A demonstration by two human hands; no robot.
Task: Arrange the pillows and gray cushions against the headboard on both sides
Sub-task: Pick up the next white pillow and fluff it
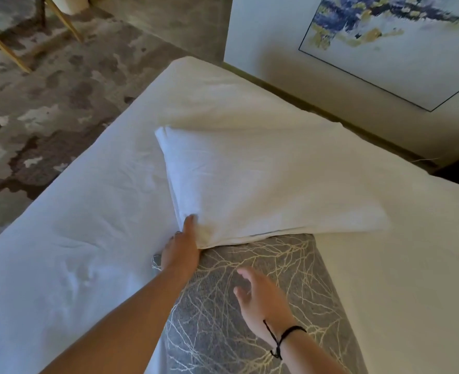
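A white pillow lies on the bed, its near edge overlapping a gray cushion patterned with pale branching lines. My left hand holds the pillow's near left corner, thumb on top and fingers tucked underneath. Over the cushion's middle hovers my right hand, fingers relaxed and spread, holding nothing; a black cord circles its wrist. A second white pillow lies behind the first, along the headboard.
The white bed sheet stretches to the left and near side. Patterned carpet lies beyond the bed's left edge, with gold chair legs at top left. A framed blue and yellow picture hangs on the wall.
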